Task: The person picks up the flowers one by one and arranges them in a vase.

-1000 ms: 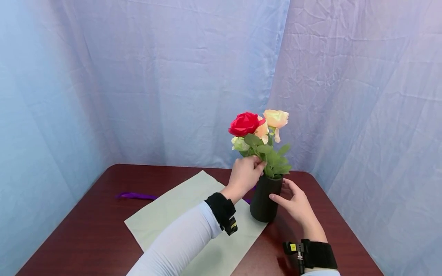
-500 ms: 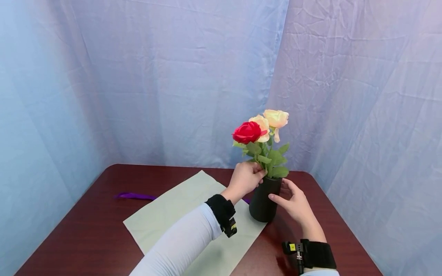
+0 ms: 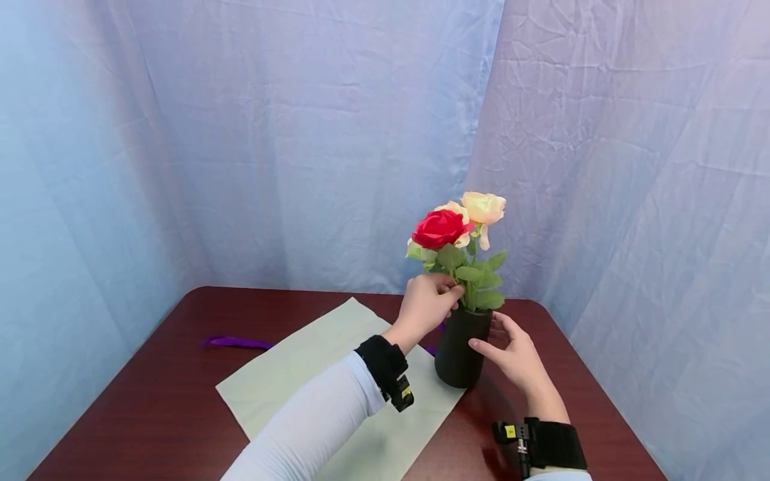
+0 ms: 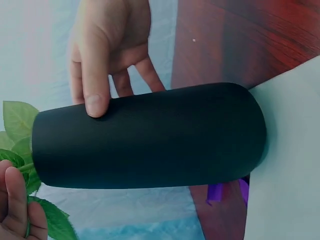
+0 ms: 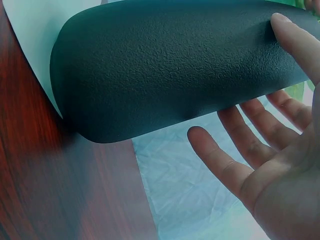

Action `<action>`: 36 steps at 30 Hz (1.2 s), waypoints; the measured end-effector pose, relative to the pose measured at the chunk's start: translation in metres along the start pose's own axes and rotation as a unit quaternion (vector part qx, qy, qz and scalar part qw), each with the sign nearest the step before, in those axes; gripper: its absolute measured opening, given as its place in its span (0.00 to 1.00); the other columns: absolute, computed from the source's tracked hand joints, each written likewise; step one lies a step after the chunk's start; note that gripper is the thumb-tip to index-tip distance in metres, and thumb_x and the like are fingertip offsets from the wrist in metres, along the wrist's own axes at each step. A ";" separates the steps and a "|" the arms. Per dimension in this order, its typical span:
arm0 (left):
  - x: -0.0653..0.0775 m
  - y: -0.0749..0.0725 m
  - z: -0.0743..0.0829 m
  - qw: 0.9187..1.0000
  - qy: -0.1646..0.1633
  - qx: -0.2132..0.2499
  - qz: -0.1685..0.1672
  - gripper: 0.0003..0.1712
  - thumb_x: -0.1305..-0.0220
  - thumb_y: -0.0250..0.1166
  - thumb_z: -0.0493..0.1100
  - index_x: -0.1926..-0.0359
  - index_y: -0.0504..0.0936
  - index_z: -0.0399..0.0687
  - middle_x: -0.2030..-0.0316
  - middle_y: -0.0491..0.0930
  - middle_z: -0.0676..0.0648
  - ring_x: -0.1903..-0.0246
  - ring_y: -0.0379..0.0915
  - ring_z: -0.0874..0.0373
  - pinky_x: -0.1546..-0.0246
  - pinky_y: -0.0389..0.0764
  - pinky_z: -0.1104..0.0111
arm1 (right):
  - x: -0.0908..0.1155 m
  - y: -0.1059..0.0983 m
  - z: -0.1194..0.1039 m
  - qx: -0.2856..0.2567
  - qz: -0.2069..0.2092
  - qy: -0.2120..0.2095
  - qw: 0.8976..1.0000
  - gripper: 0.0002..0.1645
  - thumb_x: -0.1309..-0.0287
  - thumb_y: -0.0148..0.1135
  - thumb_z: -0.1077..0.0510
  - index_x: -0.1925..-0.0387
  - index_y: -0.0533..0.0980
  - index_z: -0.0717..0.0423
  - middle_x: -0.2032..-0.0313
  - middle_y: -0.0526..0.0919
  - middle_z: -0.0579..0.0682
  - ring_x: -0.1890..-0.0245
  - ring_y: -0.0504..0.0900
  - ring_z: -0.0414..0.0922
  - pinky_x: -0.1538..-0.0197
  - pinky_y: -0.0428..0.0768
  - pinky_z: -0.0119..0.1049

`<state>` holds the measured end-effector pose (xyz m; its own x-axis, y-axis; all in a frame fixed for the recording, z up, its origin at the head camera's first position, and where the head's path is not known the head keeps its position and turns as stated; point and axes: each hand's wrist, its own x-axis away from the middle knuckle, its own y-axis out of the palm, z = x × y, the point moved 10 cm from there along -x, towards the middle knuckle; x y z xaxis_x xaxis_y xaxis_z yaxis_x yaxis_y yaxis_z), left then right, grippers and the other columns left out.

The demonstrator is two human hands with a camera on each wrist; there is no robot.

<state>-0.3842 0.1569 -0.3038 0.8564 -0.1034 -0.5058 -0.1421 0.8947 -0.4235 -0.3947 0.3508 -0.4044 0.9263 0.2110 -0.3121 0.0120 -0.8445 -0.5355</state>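
In the head view a tall black vase [image 3: 462,351] stands on the right corner of a pale sheet. Green-leaved roses rise from its mouth: a red rose [image 3: 440,229], a cream rose [image 3: 484,207] and another pale one partly behind the red. A pale green bloom [image 3: 419,252] shows lower left. My left hand [image 3: 423,302] pinches a green stem just above the vase's rim. My right hand [image 3: 516,354] holds the vase from the right, thumb [image 5: 295,42] on its near side and fingers [image 5: 250,140] round the back. The stems' lower ends are hidden inside.
The pale green sheet [image 3: 313,374] lies slantwise on the dark red-brown table [image 3: 120,401]. A purple ribbon [image 3: 237,342] sticks out past its left side, and more purple ribbon [image 4: 215,192] shows behind the vase. Blue-lilac curtains [image 3: 337,147] hang around the table.
The red rose has dropped and shifted right, closer to the cream roses. My left hand dipped toward the rim and then rose slightly. My right hand and the vase have hardly moved.
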 end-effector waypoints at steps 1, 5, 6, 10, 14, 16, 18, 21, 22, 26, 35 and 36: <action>0.000 -0.001 0.001 1.000 0.002 0.005 0.004 0.09 0.29 0.67 0.49 0.66 0.87 0.52 0.81 0.81 0.57 0.82 0.79 0.63 0.78 0.79 0.69 | 0.000 0.000 0.000 0.000 0.000 0.000 1.000 0.48 0.39 0.73 0.42 0.26 0.62 0.54 0.38 0.76 0.60 0.38 0.76 0.60 0.44 0.79 0.58; -0.001 -0.005 0.003 1.000 0.008 0.017 0.014 0.07 0.29 0.67 0.47 0.65 0.87 0.52 0.80 0.82 0.57 0.81 0.79 0.62 0.77 0.79 0.69 | -0.001 0.000 0.000 0.000 0.002 0.001 1.000 0.48 0.40 0.73 0.42 0.26 0.63 0.54 0.38 0.76 0.61 0.38 0.77 0.60 0.44 0.79 0.58; -0.001 -0.005 0.003 1.000 0.007 0.018 0.014 0.08 0.29 0.67 0.47 0.65 0.87 0.52 0.80 0.81 0.57 0.81 0.79 0.63 0.77 0.79 0.69 | -0.001 0.000 0.001 0.000 0.002 0.002 1.000 0.48 0.40 0.73 0.42 0.26 0.63 0.54 0.38 0.76 0.60 0.38 0.77 0.60 0.44 0.79 0.58; 0.000 -0.005 -0.001 1.000 0.002 0.017 0.012 0.10 0.29 0.66 0.45 0.68 0.87 0.49 0.82 0.80 0.58 0.81 0.77 0.63 0.77 0.78 0.69 | -0.001 0.002 0.002 -0.005 0.000 0.006 1.000 0.49 0.40 0.73 0.41 0.26 0.62 0.54 0.37 0.76 0.61 0.39 0.77 0.60 0.44 0.79 0.58; 0.000 -0.003 -0.006 1.000 -0.004 0.020 0.009 0.12 0.29 0.66 0.44 0.71 0.88 0.49 0.83 0.79 0.58 0.81 0.76 0.62 0.77 0.76 0.68 | -0.001 0.002 0.001 -0.006 -0.001 0.005 1.000 0.49 0.40 0.73 0.42 0.26 0.62 0.55 0.37 0.76 0.61 0.38 0.76 0.60 0.44 0.79 0.58; 0.000 -0.004 -0.007 1.000 -0.005 0.018 0.012 0.12 0.29 0.66 0.44 0.71 0.88 0.49 0.83 0.79 0.59 0.80 0.76 0.62 0.77 0.76 0.68 | -0.002 0.002 0.000 -0.005 -0.002 0.003 1.000 0.49 0.40 0.73 0.42 0.26 0.62 0.55 0.37 0.76 0.61 0.38 0.76 0.60 0.44 0.79 0.58; -0.001 -0.004 -0.008 1.000 -0.006 0.013 0.015 0.12 0.29 0.66 0.45 0.71 0.88 0.50 0.83 0.79 0.59 0.80 0.76 0.63 0.77 0.75 0.68 | -0.003 0.002 -0.001 -0.005 -0.003 0.001 1.000 0.49 0.40 0.73 0.42 0.26 0.62 0.55 0.37 0.76 0.61 0.38 0.76 0.60 0.43 0.79 0.58; -0.002 -0.005 -0.009 1.000 -0.002 0.001 0.018 0.12 0.29 0.66 0.45 0.71 0.88 0.50 0.84 0.78 0.60 0.81 0.75 0.64 0.77 0.75 0.69 | -0.004 0.004 -0.001 -0.003 -0.005 -0.001 1.000 0.49 0.39 0.73 0.42 0.25 0.61 0.55 0.37 0.75 0.61 0.38 0.76 0.60 0.43 0.78 0.58; -0.002 -0.005 -0.010 1.000 -0.003 0.000 0.017 0.12 0.29 0.66 0.45 0.71 0.88 0.50 0.84 0.78 0.60 0.81 0.75 0.63 0.77 0.75 0.69 | -0.004 0.004 -0.002 -0.002 -0.006 -0.001 1.000 0.49 0.39 0.73 0.42 0.25 0.61 0.55 0.37 0.75 0.61 0.38 0.76 0.60 0.43 0.78 0.58; 0.000 -0.004 -0.013 1.000 -0.010 0.012 0.006 0.10 0.29 0.67 0.46 0.68 0.88 0.50 0.82 0.80 0.58 0.80 0.79 0.56 0.79 0.77 0.68 | -0.004 0.007 -0.002 0.002 -0.008 -0.006 1.000 0.48 0.39 0.73 0.42 0.26 0.62 0.55 0.38 0.76 0.60 0.38 0.77 0.59 0.44 0.79 0.58; 0.007 -0.016 -0.002 1.000 0.028 -0.013 -0.002 0.08 0.32 0.69 0.50 0.60 0.88 0.53 0.76 0.82 0.62 0.76 0.78 0.67 0.75 0.79 0.71 | -0.001 -0.014 -0.015 0.002 0.020 -0.030 0.999 0.47 0.38 0.72 0.44 0.25 0.62 0.55 0.38 0.76 0.59 0.41 0.79 0.57 0.47 0.82 0.45; 0.009 -0.019 0.000 0.999 0.038 -0.018 -0.001 0.09 0.32 0.69 0.51 0.60 0.89 0.52 0.75 0.82 0.63 0.76 0.77 0.68 0.75 0.79 0.71 | 0.000 -0.019 -0.017 0.000 0.033 -0.033 0.999 0.46 0.38 0.72 0.45 0.26 0.63 0.54 0.39 0.77 0.59 0.41 0.79 0.56 0.47 0.82 0.40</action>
<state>-0.3737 0.1391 -0.3008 0.8168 -0.1389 -0.5600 -0.1594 0.8785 -0.4503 -0.3880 0.3585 -0.3807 0.8982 0.1871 -0.3977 -0.0477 -0.8580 -0.5115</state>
